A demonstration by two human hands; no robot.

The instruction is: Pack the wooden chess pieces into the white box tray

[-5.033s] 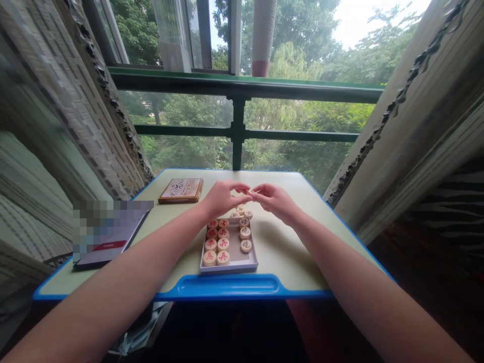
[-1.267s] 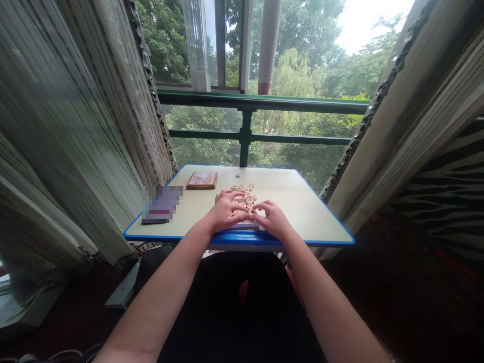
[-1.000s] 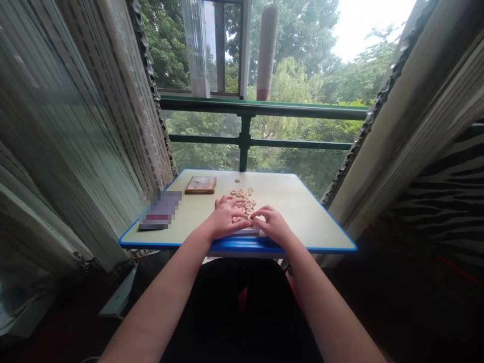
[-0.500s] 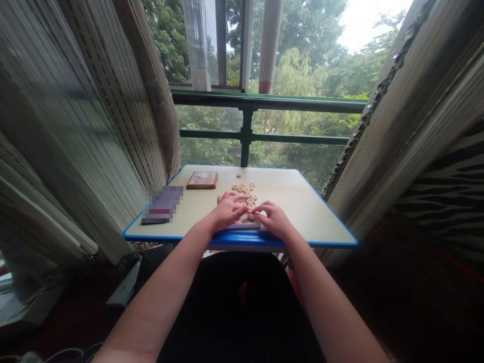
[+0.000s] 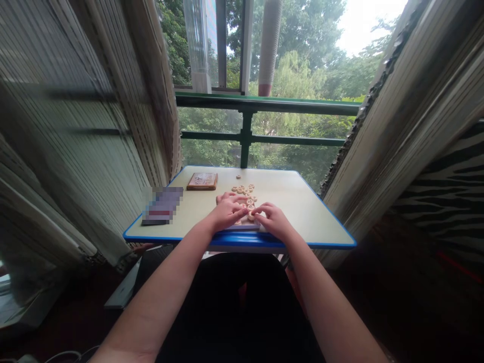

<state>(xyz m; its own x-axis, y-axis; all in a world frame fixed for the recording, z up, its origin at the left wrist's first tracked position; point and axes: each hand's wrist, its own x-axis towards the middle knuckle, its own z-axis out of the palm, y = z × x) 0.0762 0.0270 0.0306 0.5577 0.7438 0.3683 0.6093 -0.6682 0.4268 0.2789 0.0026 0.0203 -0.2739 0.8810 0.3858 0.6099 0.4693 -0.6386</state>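
Round pale wooden Chinese chess pieces (image 5: 250, 202) with characters on them lie in and around a shallow tray (image 5: 242, 226) at the table's near edge. My left hand (image 5: 228, 210) reaches over the tray's left part with fingers stretched out, its thumb tip touching the pieces and hiding some of them. At the tray's right side, my right hand (image 5: 275, 220) has its thumb and fingertips bent in on the edge of one Chinese chess piece (image 5: 251, 215). Beyond the hands, several loose pieces (image 5: 241, 189) are clustered, and a single piece (image 5: 238, 177) lies farther back.
A flat wooden box or lid (image 5: 202, 181) lies at the back left of the blue-edged table (image 5: 302, 206). A blurred-out dark flat item (image 5: 162, 205) is at the left edge. Curtains (image 5: 151, 101) hang on both sides, and a green railing (image 5: 264, 104) stands behind.
Both hands stay almost where they were, with only slight finger shifts at the pieces. The camera view has moved very slightly.
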